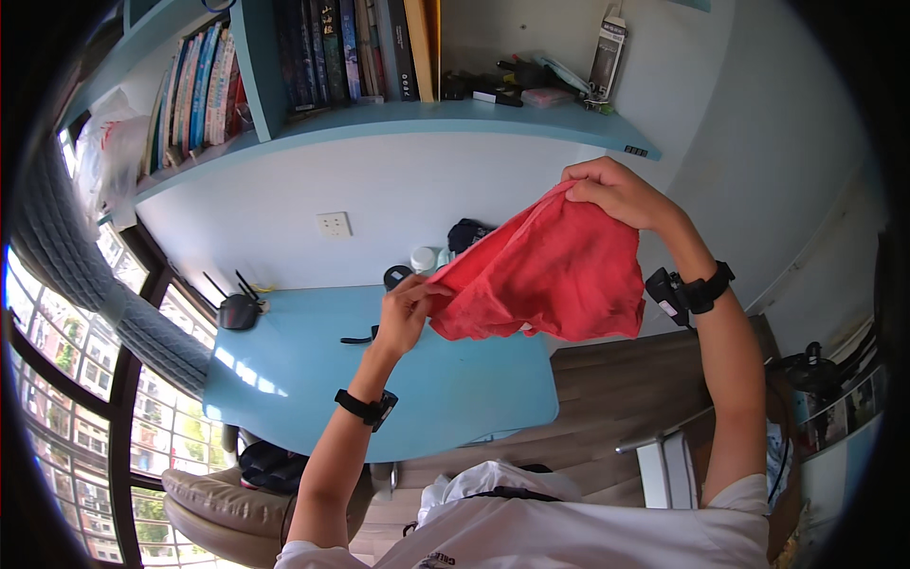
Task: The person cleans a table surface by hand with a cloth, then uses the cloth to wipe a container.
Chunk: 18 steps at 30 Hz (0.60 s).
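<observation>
Red shorts [555, 270] hang stretched out in the air above the right part of the blue desk [455, 389]. My left hand [406, 311] pinches one end of their upper edge. Higher up and to the right, my right hand [618, 192] grips the other end, fingers closed on the fabric. The upper edge slants between both hands, while the lower part sags loosely with creases. Behind the shorts, part of the desk and a dark bundle [466, 233] are partly hidden.
A black router [240, 311] stands at the desk's left. A white jar [423, 258] sits by the wall. Overhead runs a blue shelf [417, 119] with books [327, 52]. Below left is a beige chair [213, 512], near a grey curtain [156, 337] and windows.
</observation>
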Each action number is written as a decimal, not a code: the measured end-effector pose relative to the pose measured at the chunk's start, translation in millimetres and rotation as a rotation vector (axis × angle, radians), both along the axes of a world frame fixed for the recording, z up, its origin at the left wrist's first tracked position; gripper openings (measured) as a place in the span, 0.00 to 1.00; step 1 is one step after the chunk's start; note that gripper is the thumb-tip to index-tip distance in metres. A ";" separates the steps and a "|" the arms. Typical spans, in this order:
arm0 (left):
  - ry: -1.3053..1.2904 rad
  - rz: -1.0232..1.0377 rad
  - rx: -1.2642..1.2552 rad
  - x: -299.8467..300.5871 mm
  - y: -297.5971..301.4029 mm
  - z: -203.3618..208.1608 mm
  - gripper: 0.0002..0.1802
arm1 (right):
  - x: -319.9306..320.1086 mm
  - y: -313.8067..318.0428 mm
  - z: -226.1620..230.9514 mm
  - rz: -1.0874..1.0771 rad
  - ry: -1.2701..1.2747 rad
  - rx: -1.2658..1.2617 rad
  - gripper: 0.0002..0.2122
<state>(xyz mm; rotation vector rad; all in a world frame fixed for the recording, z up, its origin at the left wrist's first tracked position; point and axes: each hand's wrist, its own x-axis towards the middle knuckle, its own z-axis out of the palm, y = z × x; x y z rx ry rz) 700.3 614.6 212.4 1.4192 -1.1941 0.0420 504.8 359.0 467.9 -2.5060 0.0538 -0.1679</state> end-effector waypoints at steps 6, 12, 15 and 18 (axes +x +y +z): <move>-0.076 -0.203 0.134 -41.6 -18.4 1.1 0.19 | -6.7 -11.2 8.1 -0.092 0.028 -0.092 0.09; 0.050 -0.264 0.215 -18.6 -11.4 26.3 0.08 | -41.9 -13.5 0.1 -0.375 0.029 -0.234 0.07; -0.032 -0.289 0.311 1.9 1.7 81.9 0.17 | -64.8 -30.2 -27.4 -0.090 -0.018 -0.309 0.16; -0.085 -0.294 0.464 23.6 26.0 133.1 0.17 | -69.1 -23.5 -46.5 0.036 -0.069 -0.316 0.20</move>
